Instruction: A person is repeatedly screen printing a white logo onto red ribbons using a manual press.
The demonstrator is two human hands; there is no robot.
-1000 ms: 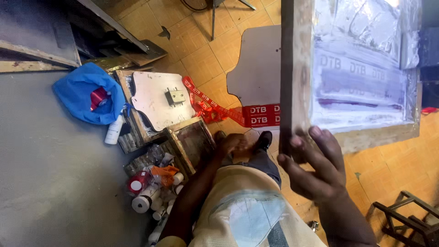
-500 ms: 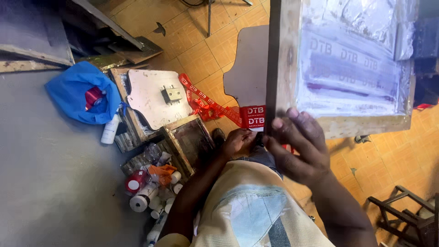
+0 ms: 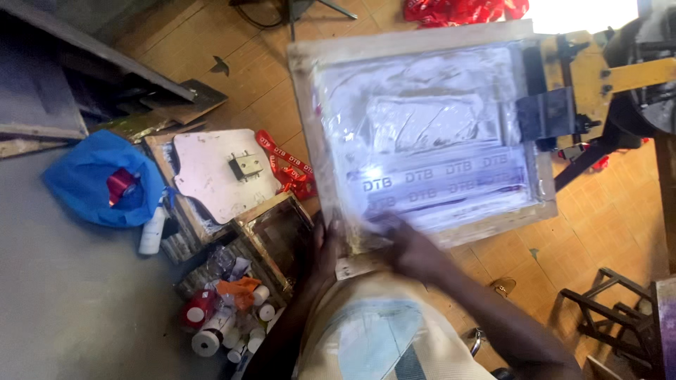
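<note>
1. The wooden-framed printing screen [image 3: 429, 134] lies flat, clamped at its right end in a yellow hinge bracket [image 3: 574, 84].
2. The left hand [image 3: 327, 250] grips the frame's near-left corner; keep that hold firm.
3. The right hand [image 3: 412, 246] rests on the near rail, blurred; I cannot tell how far it closes.
4. Press evenly, square with the frame, so the mesh seats flat.

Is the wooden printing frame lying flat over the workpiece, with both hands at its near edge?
Yes: the wooden screen frame lies flat, with the left hand and right hand on its near edge.
</note>
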